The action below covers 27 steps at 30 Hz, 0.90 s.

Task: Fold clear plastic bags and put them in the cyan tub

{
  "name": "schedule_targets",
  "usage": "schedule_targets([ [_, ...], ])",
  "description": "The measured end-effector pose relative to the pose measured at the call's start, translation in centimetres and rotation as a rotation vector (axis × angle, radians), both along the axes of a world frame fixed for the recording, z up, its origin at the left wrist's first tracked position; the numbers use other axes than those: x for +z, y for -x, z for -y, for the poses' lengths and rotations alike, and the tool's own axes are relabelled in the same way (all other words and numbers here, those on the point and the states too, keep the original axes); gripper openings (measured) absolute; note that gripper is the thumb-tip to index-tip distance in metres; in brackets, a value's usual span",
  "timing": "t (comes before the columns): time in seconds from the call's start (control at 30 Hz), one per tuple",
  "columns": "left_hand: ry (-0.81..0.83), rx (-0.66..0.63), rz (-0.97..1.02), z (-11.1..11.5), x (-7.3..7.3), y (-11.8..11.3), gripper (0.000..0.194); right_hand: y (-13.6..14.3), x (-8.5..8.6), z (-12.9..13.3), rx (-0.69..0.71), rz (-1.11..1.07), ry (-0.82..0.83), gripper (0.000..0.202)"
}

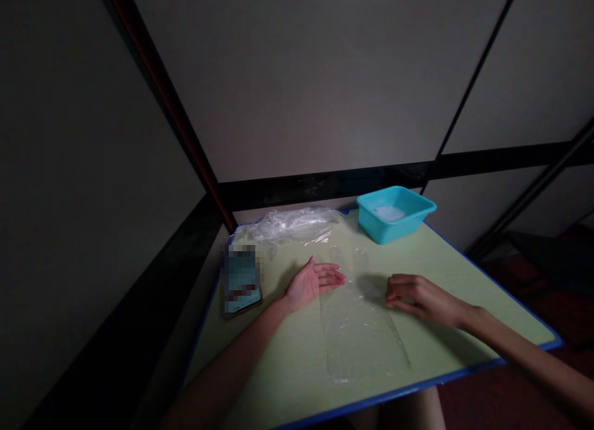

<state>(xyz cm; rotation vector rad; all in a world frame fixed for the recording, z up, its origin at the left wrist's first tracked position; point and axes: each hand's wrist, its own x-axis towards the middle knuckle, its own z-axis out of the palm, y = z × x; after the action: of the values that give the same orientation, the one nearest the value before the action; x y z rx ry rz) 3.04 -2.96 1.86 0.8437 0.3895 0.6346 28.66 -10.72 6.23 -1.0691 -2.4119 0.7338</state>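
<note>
A clear, thin plastic bag (359, 343) lies spread flat on the table, its narrow strip-like ends pointing toward the wall. My left hand (312, 284) is at the bag's upper left edge, palm turned partly up and fingers stretched out, holding nothing. Just right of the bag is my right hand (413, 296), fingers curled in with the thumb against them. A shadow falls beside it on the table. Whatever its fingertips may hold is hidden or too small to make out.
A crumpled heap of clear plastic (297, 224) lies along the table's back edge. A turquoise basin (390, 232) with something white inside stands back right. At the left lies a phone (242, 281), partly blurred. The pale green table (278, 380) has a blue rim and meets a panelled wall.
</note>
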Motion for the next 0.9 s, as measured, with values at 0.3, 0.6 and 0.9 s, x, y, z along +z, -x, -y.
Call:
schedule_targets([
  [0.3, -0.079, -0.067, -0.096, 0.1, -0.5, -0.3, 0.051, -2.1, -1.6, 5.2, 0.324, 0.496, -0.526, 0.033],
  [0.6, -0.093, -0.065, -0.086, 0.1, -0.7, -0.2, 0.049, -1.9, -1.9, 6.3, 0.401, 0.336, -0.524, 0.038],
  [0.9, -0.067, -0.06, -0.081, 0.0, -0.9, -0.1, 0.047, -1.5, -3.6, 6.4, 0.441, 0.224, -0.574, 0.03],
])
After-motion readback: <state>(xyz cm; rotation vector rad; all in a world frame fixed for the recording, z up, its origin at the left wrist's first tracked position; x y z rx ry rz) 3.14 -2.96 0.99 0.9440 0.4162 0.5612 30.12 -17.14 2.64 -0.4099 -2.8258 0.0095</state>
